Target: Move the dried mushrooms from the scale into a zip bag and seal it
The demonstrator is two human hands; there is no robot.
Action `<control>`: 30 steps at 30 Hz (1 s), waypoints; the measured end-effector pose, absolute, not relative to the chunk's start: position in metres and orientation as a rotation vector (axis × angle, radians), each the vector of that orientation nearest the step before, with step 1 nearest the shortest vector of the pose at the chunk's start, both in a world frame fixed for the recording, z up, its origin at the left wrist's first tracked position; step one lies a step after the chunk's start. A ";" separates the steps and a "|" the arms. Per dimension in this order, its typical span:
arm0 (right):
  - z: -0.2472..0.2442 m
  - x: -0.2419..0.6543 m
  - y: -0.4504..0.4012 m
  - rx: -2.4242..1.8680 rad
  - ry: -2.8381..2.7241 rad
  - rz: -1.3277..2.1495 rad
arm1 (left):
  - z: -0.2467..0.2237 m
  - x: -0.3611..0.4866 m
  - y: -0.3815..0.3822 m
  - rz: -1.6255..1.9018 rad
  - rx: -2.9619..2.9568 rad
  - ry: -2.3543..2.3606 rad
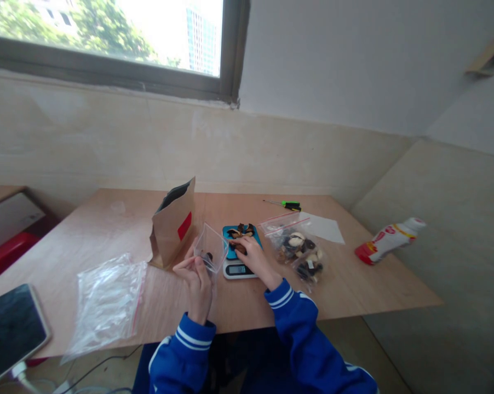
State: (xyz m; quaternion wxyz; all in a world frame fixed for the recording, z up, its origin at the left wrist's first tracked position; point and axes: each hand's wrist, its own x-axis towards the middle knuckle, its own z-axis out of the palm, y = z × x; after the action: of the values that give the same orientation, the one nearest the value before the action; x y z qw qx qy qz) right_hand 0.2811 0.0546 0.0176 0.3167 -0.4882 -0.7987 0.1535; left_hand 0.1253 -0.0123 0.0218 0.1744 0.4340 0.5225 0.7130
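Note:
My left hand (197,282) grips a small clear zip bag (211,246), its mouth spread wide, with a dark piece inside. Over the blue top of a digital kitchen scale (229,272), my right hand (253,257) has its fingers closed around a brown dried mushroom piece (239,249). More dried mushroom pieces (242,232) lie at the back of the scale. Its small display is lit, but I cannot read it for certain. Left of the bag stands a brown paper pouch (171,232) with a red label, open at the top.
Right of the scale lie filled zip bags of dried mushrooms (298,246), near white paper (327,227) and a green-black screwdriver (290,204). A red-white bottle (389,241) is at the far right. Empty plastic bags (107,301) and a phone (12,328) are at left.

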 end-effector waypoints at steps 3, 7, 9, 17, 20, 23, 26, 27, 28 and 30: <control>0.031 0.285 0.051 -1.270 -1.879 0.521 | 0.018 0.125 -0.013 1.988 1.228 1.474; 0.068 0.279 0.037 -1.171 -1.663 0.670 | 0.020 0.127 -0.014 1.980 1.261 1.478; 0.087 0.270 0.028 -1.122 -1.713 0.696 | 0.022 0.128 -0.016 1.970 1.293 1.452; 0.087 0.255 0.039 -1.190 -1.927 0.471 | 0.022 0.129 -0.017 1.960 1.300 1.497; 0.062 0.268 0.068 -1.400 -2.016 0.334 | 0.021 0.127 -0.017 1.973 1.283 1.510; 0.043 0.277 0.090 -1.495 -2.224 0.286 | 0.021 0.126 -0.017 1.985 1.256 1.507; 0.034 0.280 0.098 -1.459 -2.287 0.290 | 0.021 0.126 -0.018 1.990 1.228 1.509; 0.033 0.279 0.099 -1.447 -2.291 0.291 | 0.021 0.126 -0.018 1.991 1.218 1.506; 0.032 0.279 0.100 -1.436 -2.289 0.293 | 0.021 0.126 -0.018 1.993 1.204 1.506; 0.031 0.279 0.101 -1.419 -2.272 0.299 | 0.020 0.125 -0.018 1.981 1.179 1.511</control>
State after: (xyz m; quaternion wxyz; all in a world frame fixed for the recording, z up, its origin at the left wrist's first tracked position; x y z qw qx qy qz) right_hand 0.2793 0.1008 0.0305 0.2212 -0.5134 -0.8221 0.1082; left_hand 0.1255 -0.0178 0.0196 0.1912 0.4199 0.5379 0.7055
